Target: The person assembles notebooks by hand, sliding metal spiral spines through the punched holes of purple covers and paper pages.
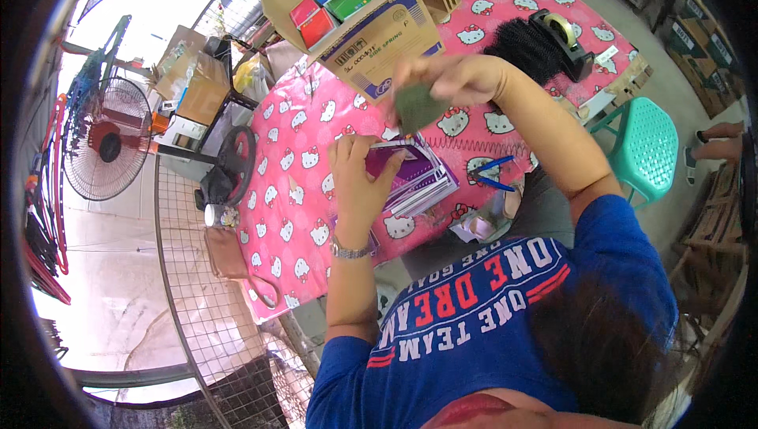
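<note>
My left hand grips the upper left corner of a purple notebook, thumb on top of it. Loose pages or covers fan out along the notebook's lower side. From its top edge a long thin spiral wire stretches to the right across the table. Above the notebook my right hand is closed on a dark green flat pad; motion blurs the fingers, and the pad's exact kind is unclear. Blue-handled pliers lie with handles spread, just right of the notebook and below the wire.
On the pink patterned tablecloth stand a cardboard box with coloured packs, a heap of black coils and a tape dispenser. A fan stands left, a green stool right. A brown pouch lies at the left edge.
</note>
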Available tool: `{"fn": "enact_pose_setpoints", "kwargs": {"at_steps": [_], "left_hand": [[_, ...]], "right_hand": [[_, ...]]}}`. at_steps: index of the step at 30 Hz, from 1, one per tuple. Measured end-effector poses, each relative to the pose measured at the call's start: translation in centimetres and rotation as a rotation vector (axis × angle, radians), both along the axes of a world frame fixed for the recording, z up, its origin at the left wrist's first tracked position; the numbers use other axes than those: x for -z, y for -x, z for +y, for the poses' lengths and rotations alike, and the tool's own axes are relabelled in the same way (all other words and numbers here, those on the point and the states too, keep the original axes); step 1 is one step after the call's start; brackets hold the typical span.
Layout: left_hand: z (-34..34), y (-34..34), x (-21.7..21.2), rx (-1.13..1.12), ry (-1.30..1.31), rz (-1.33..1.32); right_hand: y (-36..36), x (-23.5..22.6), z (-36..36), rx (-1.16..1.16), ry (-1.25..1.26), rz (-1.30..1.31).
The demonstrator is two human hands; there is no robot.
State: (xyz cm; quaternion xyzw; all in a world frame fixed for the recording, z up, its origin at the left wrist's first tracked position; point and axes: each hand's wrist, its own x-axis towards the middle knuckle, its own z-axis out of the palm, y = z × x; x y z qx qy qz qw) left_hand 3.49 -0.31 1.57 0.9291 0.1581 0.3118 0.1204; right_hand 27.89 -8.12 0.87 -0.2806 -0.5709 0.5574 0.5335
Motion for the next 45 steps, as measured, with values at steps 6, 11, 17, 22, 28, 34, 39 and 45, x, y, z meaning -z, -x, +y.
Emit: {"fn": "enact_pose_setpoints", "kwargs": {"at_steps": [6,11,17,22,28,34,39,45], "left_hand": [[0.1,0.2,0.0,0.012,-0.003,-0.036],[2.1,1.9,1.0,-0.023,0.025,-0.067],[2.6,2.4,0.2,-0.027,0.052,-0.051],[2.8,2.2,0.5,-0.047,0.378,-0.006],[3.7,2.2,0.8,0.034,0.428,-0.015],[3.8,2.0,0.6,0.09,0.565,-0.043],[3.7,2.6,0.1,0.069,0.577,-0.026],[3.6,0.7,0.3,0.052,0.725,-0.039]], "right_hand": [[0.3,-1.6,0.0,-0.14,0.01,-0.232],[1.0,-2.6,0.5,-0.11,-0.001,0.028],[0.4,-1.9,3.3,-0.076,-0.008,-0.768],[1.2,-2.4,3.7,-0.109,0.033,-0.313],[2.0,-2.4,4.4,-0.128,0.021,-0.571],[2.3,-2.4,5.3,-0.177,-0.046,-0.236],[2.9,-2.1,5.7,-0.29,0.034,-0.169],[-3.6,17.1,4.8,0.673,0.207,-1.354]]}}
